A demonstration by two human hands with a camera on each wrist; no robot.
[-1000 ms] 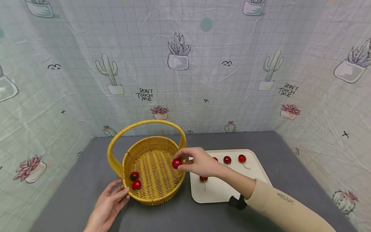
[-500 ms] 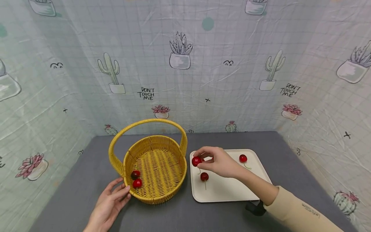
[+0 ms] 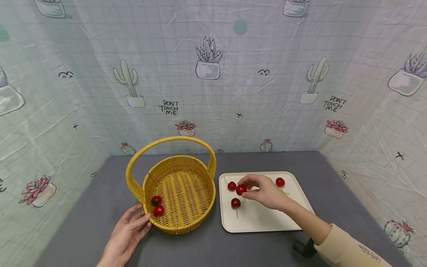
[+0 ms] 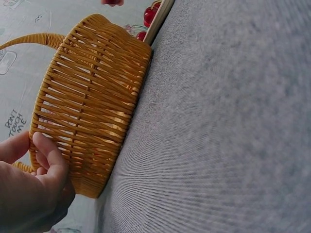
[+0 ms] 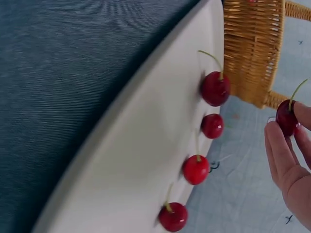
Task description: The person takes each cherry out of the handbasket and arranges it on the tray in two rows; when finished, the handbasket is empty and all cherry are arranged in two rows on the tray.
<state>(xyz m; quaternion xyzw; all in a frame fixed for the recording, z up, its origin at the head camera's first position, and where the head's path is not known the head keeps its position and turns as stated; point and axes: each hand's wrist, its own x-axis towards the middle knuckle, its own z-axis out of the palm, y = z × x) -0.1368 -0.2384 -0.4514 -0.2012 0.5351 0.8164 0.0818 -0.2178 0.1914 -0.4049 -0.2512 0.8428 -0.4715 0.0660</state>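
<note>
My right hand (image 3: 265, 193) pinches a dark red cherry (image 3: 241, 190) between thumb and fingers, over the left part of a cream tray (image 3: 263, 222). In the right wrist view its stem (image 5: 299, 90) points up. Several cherries rest on the tray, among them a dark one (image 3: 235, 203) near the left side and one (image 3: 280, 182) at the back right. My left hand (image 3: 124, 235) holds the rim of a yellow wicker basket (image 3: 180, 230) at its front left, fingers bent against the weave. Inside the basket lie two cherries, one dark (image 3: 156, 200) and one bright red (image 3: 158, 210).
The basket's tall arched handle (image 3: 173, 138) rises above the bowl. Basket and tray stand side by side on a grey cloth-covered table (image 3: 186, 252). A cactus-print curtain (image 3: 233, 92) closes off the back and both sides. A black strap (image 3: 305, 248) shows below my right wrist.
My right hand has moved right with the cherry, from beside the basket's right rim to above the tray, uncovering a cherry at the tray's back left. My left hand stays at the basket.
</note>
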